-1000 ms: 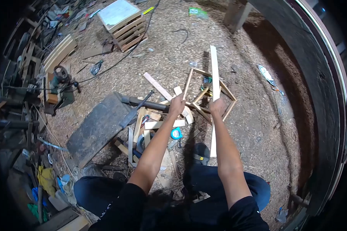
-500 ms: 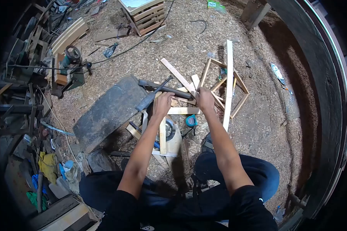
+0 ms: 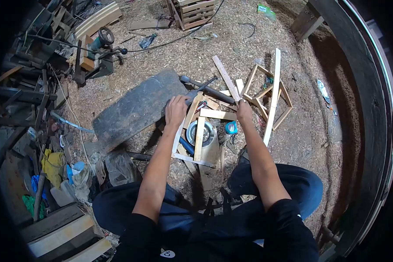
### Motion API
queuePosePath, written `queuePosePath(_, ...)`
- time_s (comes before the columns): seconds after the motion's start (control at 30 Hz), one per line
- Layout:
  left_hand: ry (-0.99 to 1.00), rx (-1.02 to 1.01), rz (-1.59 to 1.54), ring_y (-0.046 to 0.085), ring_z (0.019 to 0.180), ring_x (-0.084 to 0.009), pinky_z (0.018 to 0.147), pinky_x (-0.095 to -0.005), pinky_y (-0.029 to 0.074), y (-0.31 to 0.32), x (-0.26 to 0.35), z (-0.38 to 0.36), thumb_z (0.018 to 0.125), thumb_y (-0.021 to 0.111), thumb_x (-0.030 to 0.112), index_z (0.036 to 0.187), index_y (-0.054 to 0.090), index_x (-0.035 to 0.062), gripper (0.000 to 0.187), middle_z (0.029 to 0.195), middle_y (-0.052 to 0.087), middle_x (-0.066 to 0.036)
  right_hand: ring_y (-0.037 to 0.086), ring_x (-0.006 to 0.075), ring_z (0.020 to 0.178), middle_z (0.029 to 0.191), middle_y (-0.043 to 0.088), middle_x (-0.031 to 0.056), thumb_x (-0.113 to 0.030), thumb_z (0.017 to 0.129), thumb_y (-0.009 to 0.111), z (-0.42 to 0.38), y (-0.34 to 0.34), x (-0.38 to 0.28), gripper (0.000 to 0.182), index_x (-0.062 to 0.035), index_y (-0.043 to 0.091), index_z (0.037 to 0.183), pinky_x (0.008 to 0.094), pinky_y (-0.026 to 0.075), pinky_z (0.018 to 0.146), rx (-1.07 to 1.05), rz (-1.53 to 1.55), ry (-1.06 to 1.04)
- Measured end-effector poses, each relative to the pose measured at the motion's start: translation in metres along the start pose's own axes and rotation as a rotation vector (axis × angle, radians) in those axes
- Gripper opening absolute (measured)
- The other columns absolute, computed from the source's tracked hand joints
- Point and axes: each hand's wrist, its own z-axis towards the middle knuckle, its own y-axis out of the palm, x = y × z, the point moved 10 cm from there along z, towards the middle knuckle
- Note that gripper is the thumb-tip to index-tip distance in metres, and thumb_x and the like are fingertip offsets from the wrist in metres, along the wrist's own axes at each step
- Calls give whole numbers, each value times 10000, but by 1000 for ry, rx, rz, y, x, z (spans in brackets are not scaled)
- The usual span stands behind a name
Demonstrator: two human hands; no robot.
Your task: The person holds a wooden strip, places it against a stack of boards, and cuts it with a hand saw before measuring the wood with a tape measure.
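Note:
My left hand is closed over the thick grey grip of a hammer, whose thin shaft points up and right. Beside it stands a tilted pale wood piece. My right hand has its fingers pinched at the lower end of a long wooden strip. A dark round bar lies between the hands, partly under the hammer. Below them, a joined wooden piece rests over a metal ring. A teal tape measure sits just below my right hand.
A dark flat slab lies to the left. On the right, a long pale strip crosses a wooden frame. Wood chips cover the ground. Farther off are a green power tool with a cord and a slatted wooden stack.
My left hand has moved from the wood pieces left onto the hammer grip. My right hand stays by the strip's lower end. The whole view has shifted a little.

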Motion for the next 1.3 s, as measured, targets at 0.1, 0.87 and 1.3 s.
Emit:
queuePosePath(0.1, 9, 31, -5, 585, 905, -268, 812, -388, 488, -4, 0, -3, 792, 574, 39, 974, 652, 98, 206, 954, 625, -61, 631, 400, 934, 997, 632, 231, -83, 831, 571, -7, -1, 3, 193, -33, 605, 1014, 465, 516, 816, -46, 121, 44)
queuePosePath(0.87, 100, -70, 42, 576, 941, -254, 834, -382, 475, 56, 53, -13, 797, 567, 63, 953, 681, 103, 198, 985, 622, -60, 637, 367, 877, 936, 653, 190, -134, 798, 605, -40, -68, 22, 193, -65, 657, 971, 473, 514, 784, 181, 224, 82)
queuePosePath(1.3, 106, -156, -70, 595, 941, -295, 819, -410, 489, 97, 101, 12, 783, 593, 61, 979, 656, 138, 220, 966, 607, -100, 505, 362, 1147, 1206, 513, 236, -211, 719, 775, -57, -64, 148, 700, -16, 402, 1279, 414, 425, 977, 156, 114, 703)
